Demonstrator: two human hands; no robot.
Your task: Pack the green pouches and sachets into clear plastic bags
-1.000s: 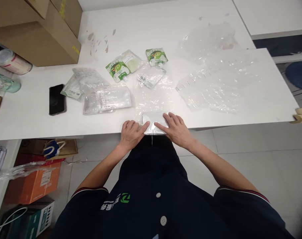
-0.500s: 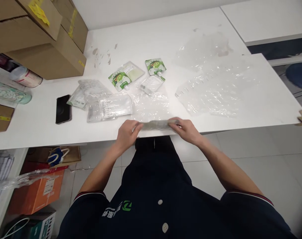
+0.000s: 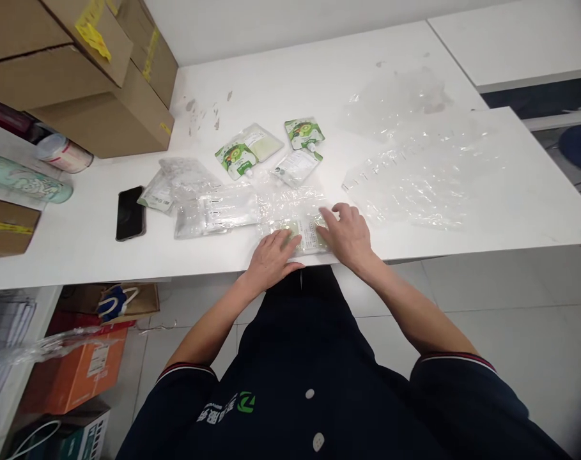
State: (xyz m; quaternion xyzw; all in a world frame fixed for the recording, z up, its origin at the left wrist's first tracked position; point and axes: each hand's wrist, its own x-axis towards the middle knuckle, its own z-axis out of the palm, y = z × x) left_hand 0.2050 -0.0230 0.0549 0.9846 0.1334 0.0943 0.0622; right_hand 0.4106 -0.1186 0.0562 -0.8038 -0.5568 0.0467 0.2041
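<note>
At the table's front edge lies a pale green pouch (image 3: 310, 236) with a printed label, inside clear plastic wrap (image 3: 290, 203) that stretches away behind it. My left hand (image 3: 271, 259) rests on the pouch's left part, its fingers laid out flat. On the right end sits my right hand (image 3: 348, 235), fingers spread and curved over the plastic. Just beyond the wrap are green fruit-printed spout pouches (image 3: 304, 133), some face up and one showing its pale back (image 3: 297, 166). Wrapped flat packets (image 3: 227, 207) lie left of my hands.
A phone (image 3: 130, 213) lies on the white table (image 3: 146, 262) at the left. Cardboard boxes (image 3: 98, 118), a can (image 3: 64, 153) and a mint bottle (image 3: 26, 179) stand beyond it. Crumpled clear plastic sheets (image 3: 410, 182) spread over the right side.
Both hands held the edges of a rolled-up strip; now the pouch lies flat with its label showing. My fingers have opened and lie over it.
</note>
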